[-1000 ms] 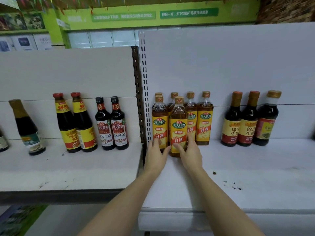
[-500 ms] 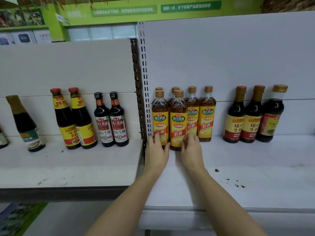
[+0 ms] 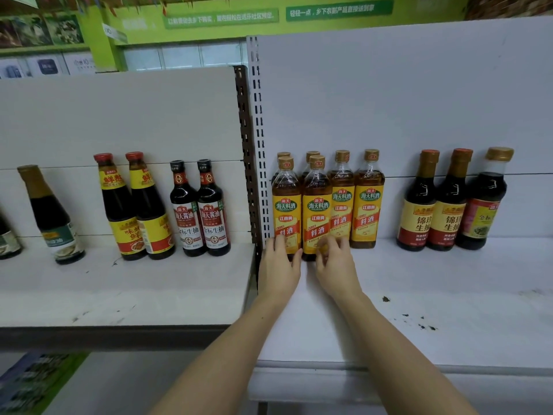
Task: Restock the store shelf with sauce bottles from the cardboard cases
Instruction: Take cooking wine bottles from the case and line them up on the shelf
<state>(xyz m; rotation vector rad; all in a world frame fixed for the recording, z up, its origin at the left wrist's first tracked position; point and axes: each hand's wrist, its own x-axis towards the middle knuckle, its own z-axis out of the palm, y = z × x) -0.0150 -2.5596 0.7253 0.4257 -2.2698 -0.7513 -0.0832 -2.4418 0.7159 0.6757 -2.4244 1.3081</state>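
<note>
Several amber cooking-wine bottles with yellow labels stand at the left end of the white shelf point(image 3: 434, 283), by the slotted upright. Two stand in front: the left front bottle point(image 3: 285, 211) and the right front bottle point(image 3: 317, 217). Others stand behind and to the right point(image 3: 368, 202). My left hand point(image 3: 279, 266) touches the base of the left front bottle with straight fingers. My right hand point(image 3: 335, 266) touches the base of the right front bottle, its fingertips blurred. No cardboard case is in view.
Three dark soy bottles point(image 3: 449, 202) stand further right on the same shelf. On the lower left shelf point(image 3: 149, 295) stand red-capped oyster sauce bottles point(image 3: 134, 211), black-capped soy bottles point(image 3: 199, 211) and a dark bottle point(image 3: 51, 217). The slotted upright point(image 3: 257, 145) divides the bays.
The right front bottle has slid back level with the left one. Both hands have moved forward with the bottles and stay at their bases.
</note>
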